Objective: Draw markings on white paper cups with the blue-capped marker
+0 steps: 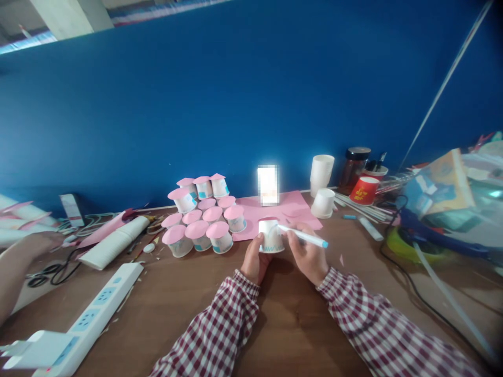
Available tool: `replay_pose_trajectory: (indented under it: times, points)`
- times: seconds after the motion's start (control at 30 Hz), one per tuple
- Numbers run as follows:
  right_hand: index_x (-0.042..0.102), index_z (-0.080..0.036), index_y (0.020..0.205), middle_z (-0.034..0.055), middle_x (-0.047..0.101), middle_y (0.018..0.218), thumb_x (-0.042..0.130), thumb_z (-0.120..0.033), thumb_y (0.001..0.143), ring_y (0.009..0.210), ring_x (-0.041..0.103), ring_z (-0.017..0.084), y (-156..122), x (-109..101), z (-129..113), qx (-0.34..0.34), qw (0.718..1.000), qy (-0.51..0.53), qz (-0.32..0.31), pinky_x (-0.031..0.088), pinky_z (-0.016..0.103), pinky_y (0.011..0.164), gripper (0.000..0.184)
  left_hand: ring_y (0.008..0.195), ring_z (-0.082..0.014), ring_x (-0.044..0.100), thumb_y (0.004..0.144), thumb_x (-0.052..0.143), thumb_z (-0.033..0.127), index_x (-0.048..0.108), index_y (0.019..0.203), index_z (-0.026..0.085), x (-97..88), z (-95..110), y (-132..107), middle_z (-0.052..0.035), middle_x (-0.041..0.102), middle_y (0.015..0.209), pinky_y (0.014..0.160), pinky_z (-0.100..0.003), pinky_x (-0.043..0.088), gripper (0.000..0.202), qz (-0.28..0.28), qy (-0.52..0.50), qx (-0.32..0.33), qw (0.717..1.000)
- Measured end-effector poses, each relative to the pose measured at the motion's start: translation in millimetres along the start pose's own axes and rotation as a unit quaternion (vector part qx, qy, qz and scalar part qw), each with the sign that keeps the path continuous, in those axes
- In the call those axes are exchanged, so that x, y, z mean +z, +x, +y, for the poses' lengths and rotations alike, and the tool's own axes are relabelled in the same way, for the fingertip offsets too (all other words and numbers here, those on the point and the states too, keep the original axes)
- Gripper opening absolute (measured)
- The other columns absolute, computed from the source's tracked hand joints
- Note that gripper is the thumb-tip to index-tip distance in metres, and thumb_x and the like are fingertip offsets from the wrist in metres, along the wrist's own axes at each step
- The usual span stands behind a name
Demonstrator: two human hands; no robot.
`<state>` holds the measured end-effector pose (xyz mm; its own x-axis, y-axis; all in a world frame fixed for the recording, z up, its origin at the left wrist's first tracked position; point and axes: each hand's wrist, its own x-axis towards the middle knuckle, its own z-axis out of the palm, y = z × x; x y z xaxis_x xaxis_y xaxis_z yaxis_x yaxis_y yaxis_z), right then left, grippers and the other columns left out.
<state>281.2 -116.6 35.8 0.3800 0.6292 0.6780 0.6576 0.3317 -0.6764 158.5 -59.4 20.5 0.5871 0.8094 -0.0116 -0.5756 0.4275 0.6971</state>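
My left hand point(254, 261) grips a white paper cup point(271, 235) that is upside down, its wide rim lowest. A blue zigzag line runs round the cup near that rim. My right hand point(308, 256) is closed on a white marker point(306, 236) with a light blue end, its tip at the cup's upper right side. Whether the tip touches the cup I cannot tell. Pink paper point(291, 207) lies behind the cup. To the left stand several paper cups topped with pink paper cones point(212, 214), some with blue drawing on their sides.
A stack of white cups point(322, 170), an upturned white cup point(324, 201) and a red cup point(364, 191) stand right. A power strip point(94, 314) and a cup stack on its side point(116, 243) lie left. Another person's arm point(23, 262) reaches in. A black cable point(416, 293) crosses the right.
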Motion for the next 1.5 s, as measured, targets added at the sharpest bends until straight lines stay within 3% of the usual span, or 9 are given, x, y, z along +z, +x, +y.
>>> replay_pose_trajectory:
  times: [0.7, 1.5]
  points:
    - [0.055, -0.020, 0.095, 0.0052, 0.067, 0.084, 0.049, -0.032, 0.087, 0.075, 0.066, 0.018, -2.7, 2.3, 3.7, 0.027, 0.998, 0.056, -0.003, 0.055, 0.028, 0.065, 0.015, 0.102, -0.0258, 0.059, 0.084, 0.051, 0.038, 0.058, 0.112, 0.006, 1.8, 0.0, -0.4, -0.0149, 0.063, 0.111, 0.096, -0.040, 0.041, 0.043, -0.006, 0.000, 0.003, 1.000]
    - [0.055, -0.020, 0.091, 0.0037, 0.066, 0.081, 0.050, -0.029, 0.086, 0.073, 0.064, 0.016, -0.7, 0.9, 1.4, 0.019, 0.999, 0.034, -0.008, 0.053, 0.025, 0.064, 0.011, 0.099, -0.0247, 0.060, 0.084, 0.050, 0.037, 0.058, 0.112, 0.006, -0.2, -0.3, 0.7, -0.0144, 0.065, 0.108, 0.093, -0.038, 0.043, 0.043, 0.002, 0.004, -0.001, 1.000]
